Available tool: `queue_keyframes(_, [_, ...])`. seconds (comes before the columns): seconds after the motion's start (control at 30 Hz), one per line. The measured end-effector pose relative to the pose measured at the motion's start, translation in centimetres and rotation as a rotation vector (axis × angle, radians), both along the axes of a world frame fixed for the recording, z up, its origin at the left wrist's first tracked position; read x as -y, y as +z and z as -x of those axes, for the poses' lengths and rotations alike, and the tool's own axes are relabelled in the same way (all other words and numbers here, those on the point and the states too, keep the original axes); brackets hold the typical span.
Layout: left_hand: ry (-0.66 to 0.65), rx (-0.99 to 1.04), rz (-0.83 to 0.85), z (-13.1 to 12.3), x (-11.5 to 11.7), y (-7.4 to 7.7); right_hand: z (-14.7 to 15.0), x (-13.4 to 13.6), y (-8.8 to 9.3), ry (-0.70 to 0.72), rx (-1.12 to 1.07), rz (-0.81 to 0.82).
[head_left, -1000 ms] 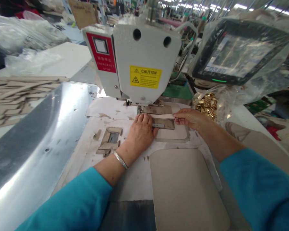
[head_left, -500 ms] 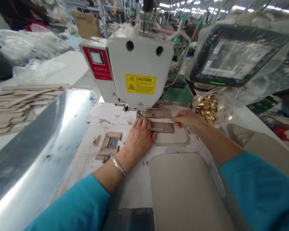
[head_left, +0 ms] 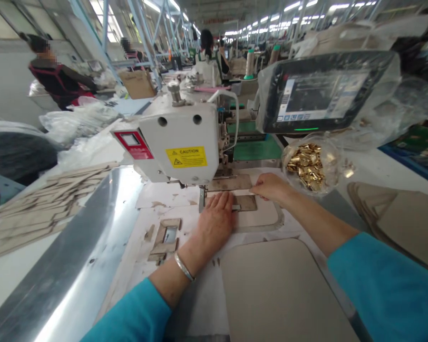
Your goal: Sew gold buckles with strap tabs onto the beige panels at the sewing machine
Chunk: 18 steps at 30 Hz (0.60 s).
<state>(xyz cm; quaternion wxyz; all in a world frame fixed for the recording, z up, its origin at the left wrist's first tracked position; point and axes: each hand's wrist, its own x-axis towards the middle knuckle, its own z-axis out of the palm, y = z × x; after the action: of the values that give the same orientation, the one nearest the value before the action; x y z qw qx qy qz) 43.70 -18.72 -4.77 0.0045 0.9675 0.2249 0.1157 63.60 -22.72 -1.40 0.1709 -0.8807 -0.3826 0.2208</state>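
My left hand (head_left: 217,219) lies flat, fingers stretched, on a beige piece (head_left: 262,216) under the white sewing machine head (head_left: 178,147), pressing next to a brown clamp frame (head_left: 245,203). My right hand (head_left: 271,186) pinches the right end of a thin pale strip at that frame, fingers closed. A second brown plate (head_left: 230,182) sits just behind, under the needle. A larger beige rounded panel (head_left: 281,289) lies nearer me.
A plastic-wrapped touch screen (head_left: 316,95) stands at the right above a bag of gold metal parts (head_left: 306,164). Stacked beige strips (head_left: 39,204) lie at the left beside a shiny metal table plate (head_left: 82,256). A small template (head_left: 166,235) lies left. People work behind.
My head has lifted, so the machine sits lower and the workshop behind shows. Both hands stay on the piece at the clamp frame, hardly shifted.
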Motion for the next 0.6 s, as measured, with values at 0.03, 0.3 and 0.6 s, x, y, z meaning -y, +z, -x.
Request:
queue_keyframes(0.03, [-0.065, 0.006, 0.001, -0.8, 0.3, -0.1, 0.1, 0.0, 0.2, 0.009, 0.013, 0.012])
queue_keyframes(0.3, [-0.048, 0.082, 0.008, -3.3, 1.4, 0.5, -0.3, 0.0, -0.6, 0.0, 0.001, -0.032])
queue_keyframes(0.6, [0.104, 0.062, 0.054, 3.5, -0.8, 0.9, -0.2, 0.8, -0.8, -0.09, -0.354, -0.072])
